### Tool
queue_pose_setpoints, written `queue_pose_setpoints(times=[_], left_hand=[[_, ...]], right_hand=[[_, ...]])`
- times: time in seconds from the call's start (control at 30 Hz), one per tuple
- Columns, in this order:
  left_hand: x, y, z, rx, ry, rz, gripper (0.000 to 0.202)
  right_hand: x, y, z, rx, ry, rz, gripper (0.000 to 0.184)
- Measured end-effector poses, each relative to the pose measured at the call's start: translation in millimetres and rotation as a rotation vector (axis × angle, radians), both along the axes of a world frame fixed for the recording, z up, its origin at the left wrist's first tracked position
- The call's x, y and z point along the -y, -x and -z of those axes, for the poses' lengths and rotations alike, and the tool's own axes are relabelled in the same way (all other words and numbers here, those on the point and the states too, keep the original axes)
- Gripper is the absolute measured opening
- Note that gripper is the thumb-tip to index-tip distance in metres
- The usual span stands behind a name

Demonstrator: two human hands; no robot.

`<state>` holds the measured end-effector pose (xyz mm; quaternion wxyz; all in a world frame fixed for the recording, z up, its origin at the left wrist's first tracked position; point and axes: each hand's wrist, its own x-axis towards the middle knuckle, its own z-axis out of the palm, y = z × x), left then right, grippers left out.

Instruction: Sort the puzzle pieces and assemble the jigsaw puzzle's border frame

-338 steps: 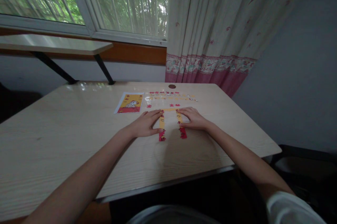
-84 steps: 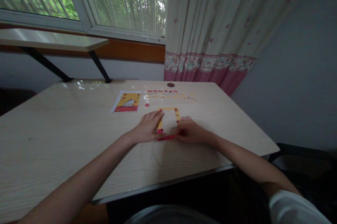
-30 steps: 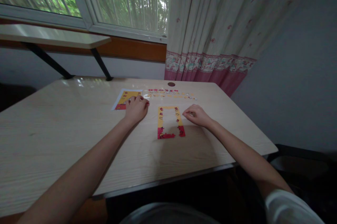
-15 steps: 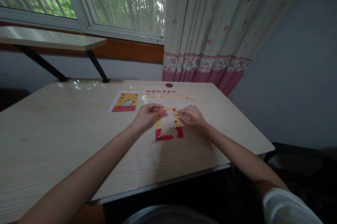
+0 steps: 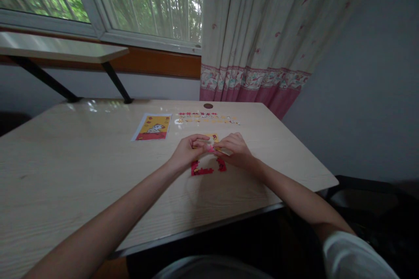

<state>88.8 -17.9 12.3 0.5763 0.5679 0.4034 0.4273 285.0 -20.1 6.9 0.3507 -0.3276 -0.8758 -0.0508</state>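
Observation:
Between both hands is a small pinkish-red puzzle piece (image 5: 211, 149), raised over the puzzle frame. My left hand (image 5: 187, 151) pinches it from the left with thumb and fingers. From the right, the fingertips of my right hand (image 5: 236, 149) close on the same piece. Under the hands lies a partly joined puzzle border (image 5: 203, 171), red along the bottom and yellow at the top, with bare table inside it. The bottom edge has a gap near its right corner piece (image 5: 221, 165). My hands hide much of the border's sides.
Loose puzzle pieces (image 5: 204, 118) lie in rows behind the border, red ones farthest back. A reference picture (image 5: 153, 128) of a white animal on yellow and red sits at the left. The table (image 5: 98, 174) has a round hole (image 5: 208, 106) and a raised shelf (image 5: 62, 47).
My right hand has moved left to meet the piece in my left hand, which has come slightly right and down. The hands are now together over the border.

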Motion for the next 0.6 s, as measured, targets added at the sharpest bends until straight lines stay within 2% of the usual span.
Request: queue_pose_setpoints(times=[0.1, 0.17, 0.3, 0.47, 0.6], left_hand=[[-1, 6, 2.6, -0.064, -0.087, 0.033, 0.039], [-3, 15, 4.9, -0.186, -0.207, 0.02, 0.041], [-8, 37, 11.9, -0.63, -0.571, -0.076, 0.043], [-4, 43, 16.9, -0.887, -0.759, 0.076, 0.046], [6, 36, 14.2, -0.954, -0.815, 0.181, 0.043]], right_hand=[[0, -2, -1.4, 0.016, 0.001, -0.021, 0.02], [0, -4, -2.7, 0.006, 0.007, -0.027, 0.02], [0, -10, -6.1, 0.002, 0.09, -0.072, 0.02], [2, -11, -8.4, 0.139, 0.331, -0.276, 0.018], [4, -10, -5.5, 0.222, 0.393, -0.293, 0.017]])
